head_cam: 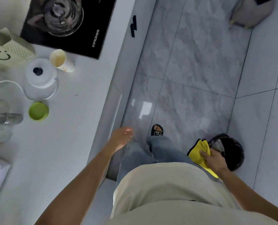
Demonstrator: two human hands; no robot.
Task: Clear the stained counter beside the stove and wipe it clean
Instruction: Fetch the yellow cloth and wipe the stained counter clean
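Beside the black stove (66, 25), the white worktop (66, 127) carries several things that, by judgement, must move away before wiping: a white jar (40, 73), a green bowl (38, 111) and a stained paper cup (60, 60) lying on its side near the stove's corner. The person stands at the worktop edge. Over a dark bin (229, 151) on the floor, the right hand (214, 159) closes its fingers on a folded yellow cloth (199, 151), probably kept ready for the wiping. The left hand (122, 138) hangs just off the edge, fingers loosely spread and empty.
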